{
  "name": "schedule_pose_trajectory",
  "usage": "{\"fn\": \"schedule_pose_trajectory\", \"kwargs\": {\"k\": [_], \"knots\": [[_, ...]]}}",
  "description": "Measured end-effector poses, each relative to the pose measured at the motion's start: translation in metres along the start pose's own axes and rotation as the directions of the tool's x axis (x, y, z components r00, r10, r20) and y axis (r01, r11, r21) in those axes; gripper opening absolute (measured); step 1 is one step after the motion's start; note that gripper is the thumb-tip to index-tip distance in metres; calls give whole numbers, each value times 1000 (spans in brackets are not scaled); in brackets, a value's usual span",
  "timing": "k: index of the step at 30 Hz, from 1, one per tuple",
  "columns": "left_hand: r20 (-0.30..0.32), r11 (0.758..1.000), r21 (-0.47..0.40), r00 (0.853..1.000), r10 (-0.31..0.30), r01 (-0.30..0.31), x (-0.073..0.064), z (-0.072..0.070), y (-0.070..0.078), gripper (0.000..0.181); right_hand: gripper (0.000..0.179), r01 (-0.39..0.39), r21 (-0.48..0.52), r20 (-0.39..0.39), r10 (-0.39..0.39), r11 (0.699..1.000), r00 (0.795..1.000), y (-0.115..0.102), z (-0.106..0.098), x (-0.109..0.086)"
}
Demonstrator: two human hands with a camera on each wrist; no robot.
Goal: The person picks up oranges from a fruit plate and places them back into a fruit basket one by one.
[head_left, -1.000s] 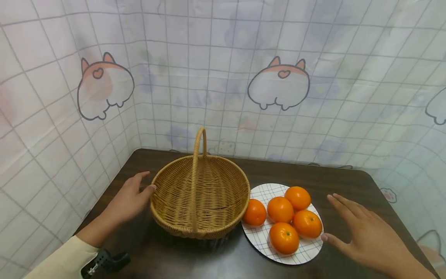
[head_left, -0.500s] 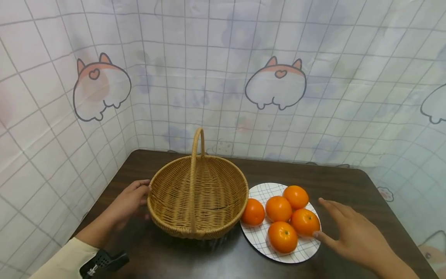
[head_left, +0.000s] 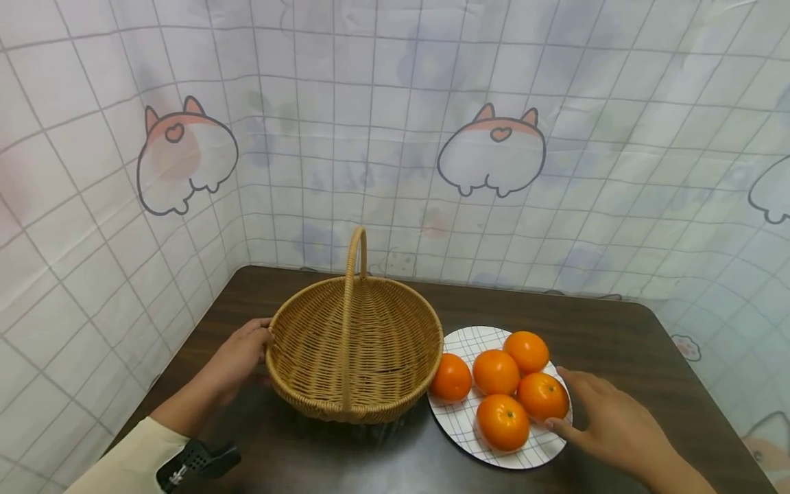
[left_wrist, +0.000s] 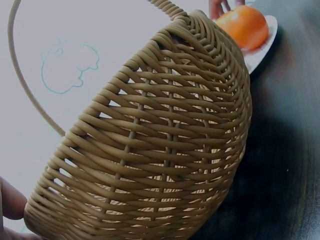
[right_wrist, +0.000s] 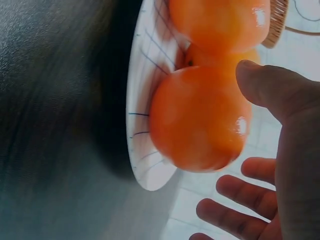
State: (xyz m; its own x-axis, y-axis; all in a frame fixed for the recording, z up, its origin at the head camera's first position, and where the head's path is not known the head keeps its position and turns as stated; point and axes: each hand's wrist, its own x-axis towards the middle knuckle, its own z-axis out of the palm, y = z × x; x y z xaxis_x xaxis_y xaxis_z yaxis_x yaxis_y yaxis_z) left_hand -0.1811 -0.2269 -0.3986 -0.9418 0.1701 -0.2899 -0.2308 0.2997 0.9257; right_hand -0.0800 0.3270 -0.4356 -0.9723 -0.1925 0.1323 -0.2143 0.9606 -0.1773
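A tan wicker basket (head_left: 395, 343) with a tall arched handle (head_left: 348, 315) stands upright, its bowl bare inside. My left hand (head_left: 239, 357) holds it at the left rim; in the left wrist view the thumb (left_wrist: 11, 201) is right at the rim, and some fingers are hidden behind the weave. To the right, a round white plate (head_left: 453, 422) with a grid pattern carries several oranges. Beside the rightmost orange (head_left: 543, 396) is my right hand (head_left: 614, 422), thumb and fingers spread apart. In the right wrist view the thumb (right_wrist: 265, 85) overlaps the nearest orange (right_wrist: 200, 120).
All of it rests on a dark brown table (head_left: 592, 329). White grid-patterned cloth (head_left: 395, 137) with cartoon animals hangs behind and along both sides. The plate sits close against the basket's right side. A black strap (head_left: 194, 463) is on the left wrist.
My left hand has come in to the basket's left rim and taken hold there. The right hand has moved left, up to the rightmost orange. Basket, plate and oranges have stayed put.
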Motion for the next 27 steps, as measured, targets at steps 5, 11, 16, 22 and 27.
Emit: {"fn": "schedule_pose_trajectory", "kwargs": {"k": [5, 11, 16, 22, 27], "knots": [[4, 1000, -2, 1000, -1, 1, 1, 0, 1, 58, 92, 8, 6, 0, -8, 1000, 1000, 4, 10, 2], [6, 1000, 6, 1000, 1, -1, 3, -1, 0, 59, 94, 5, 18, -17, -4, 1000, 1000, 4, 19, 3], [0, 1000, -2, 1000, -3, 3, 2, -2, -1, 58, 91, -7, 23, -27, 8, 1000, 1000, 2, 21, 6], [0, 1000, -9, 1000, -6, 6, 4, -3, -3, 59, 88, -16, 13, -26, 16, 1000, 1000, 2, 18, 9], [-6, 1000, -15, 1000, -10, 10, 4, -2, -4, 58, 85, -17, 25, -35, 17, 1000, 999, 0, 9, 12]]}}
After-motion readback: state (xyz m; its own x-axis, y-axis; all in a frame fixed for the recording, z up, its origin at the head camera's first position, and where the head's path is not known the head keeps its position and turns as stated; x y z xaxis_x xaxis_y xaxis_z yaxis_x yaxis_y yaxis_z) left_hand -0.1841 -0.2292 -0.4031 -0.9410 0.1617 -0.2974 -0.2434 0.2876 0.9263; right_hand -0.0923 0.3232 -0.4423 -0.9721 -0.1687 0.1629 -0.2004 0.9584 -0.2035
